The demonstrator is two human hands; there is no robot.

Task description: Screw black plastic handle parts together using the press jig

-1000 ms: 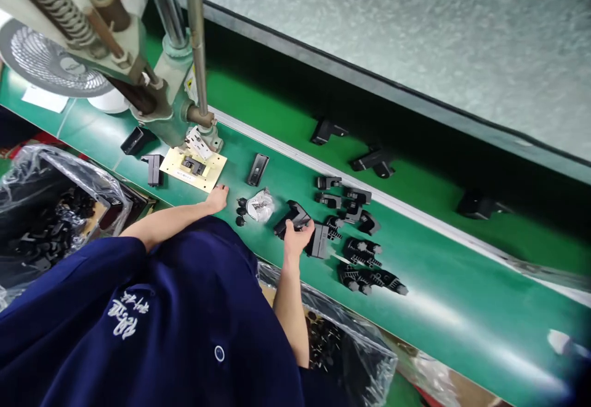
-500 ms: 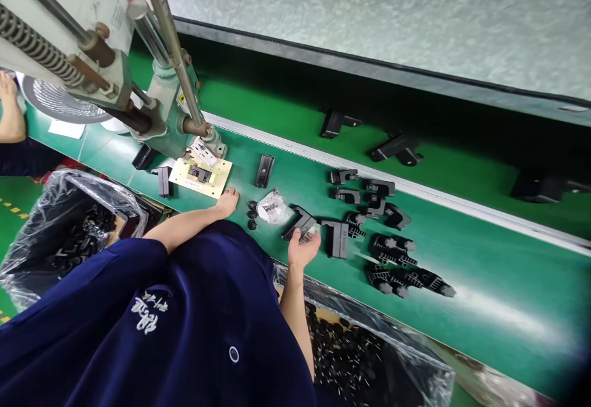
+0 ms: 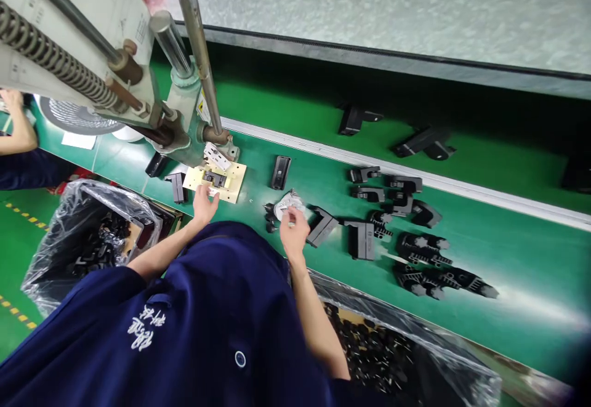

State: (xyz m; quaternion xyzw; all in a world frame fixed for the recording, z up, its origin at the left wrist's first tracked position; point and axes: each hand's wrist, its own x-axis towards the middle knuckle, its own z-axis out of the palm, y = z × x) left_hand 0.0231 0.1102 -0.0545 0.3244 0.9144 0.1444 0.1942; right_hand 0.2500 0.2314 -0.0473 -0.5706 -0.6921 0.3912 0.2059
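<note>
My right hand point(image 3: 293, 232) pinched into the small clear bag point(image 3: 287, 205) on the green counter point(image 3: 462, 253), beside a black bracket point(image 3: 322, 226). My left hand point(image 3: 204, 202) hovered, fingers loose, at the cream plate point(image 3: 215, 181) under the press point(image 3: 184, 105). White embroidery point(image 3: 142, 327) on my shirt was unreadable.

a factory assembly line: green conveyor belt point(image 3: 462, 148), hand press point(image 3: 175, 105), bins of black plastic parts point(image 3: 92, 247).

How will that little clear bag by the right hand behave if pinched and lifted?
The small clear bag looks crumpled and thin, so probably floppy and light. Its glossy film may be slippery, and whatever is inside could shift. The right hand is at its edge.
</note>
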